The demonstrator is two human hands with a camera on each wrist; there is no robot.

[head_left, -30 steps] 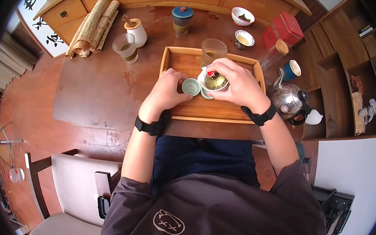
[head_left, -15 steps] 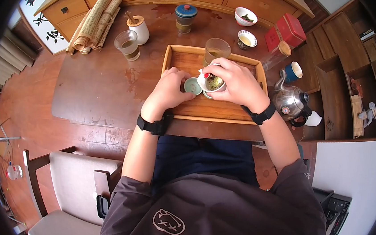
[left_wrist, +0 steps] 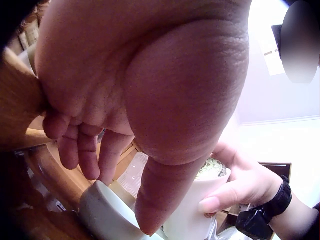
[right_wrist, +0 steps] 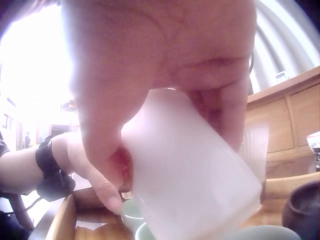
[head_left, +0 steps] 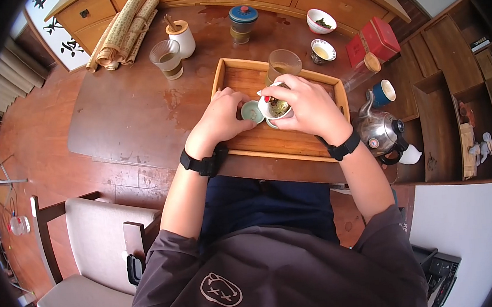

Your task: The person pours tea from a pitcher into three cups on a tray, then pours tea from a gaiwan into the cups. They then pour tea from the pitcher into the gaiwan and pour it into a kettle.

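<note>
In the head view my left hand [head_left: 216, 116] holds a pale green teacup [head_left: 252, 112] between thumb and fingers at its rim. To its right, my right hand [head_left: 315, 105] grips a white spouted teapot [head_left: 278, 108] with a red knob and a greenish top. The teapot tilts to the left, its spout close over the cups. The right wrist view shows the teapot's smooth white side [right_wrist: 185, 165] leaning between thumb and fingers. Part of a second green cup [head_left: 271, 124] appears under the teapot. All of this is over a wooden tray [head_left: 304, 149].
A glass [head_left: 285, 63] stands behind the right hand. Further back are another glass [head_left: 166, 60], a blue-lidded jar [head_left: 244, 16], two small bowls [head_left: 321, 22] and a red tin [head_left: 373, 42]. A steel kettle [head_left: 380, 130] stands right of the tray; rolled bamboo slips [head_left: 124, 32] lie back left.
The right hand has tipped the white teapot further left, bringing its spout nearer the green cup. The left hand keeps its hold; the head view has shifted slightly.
</note>
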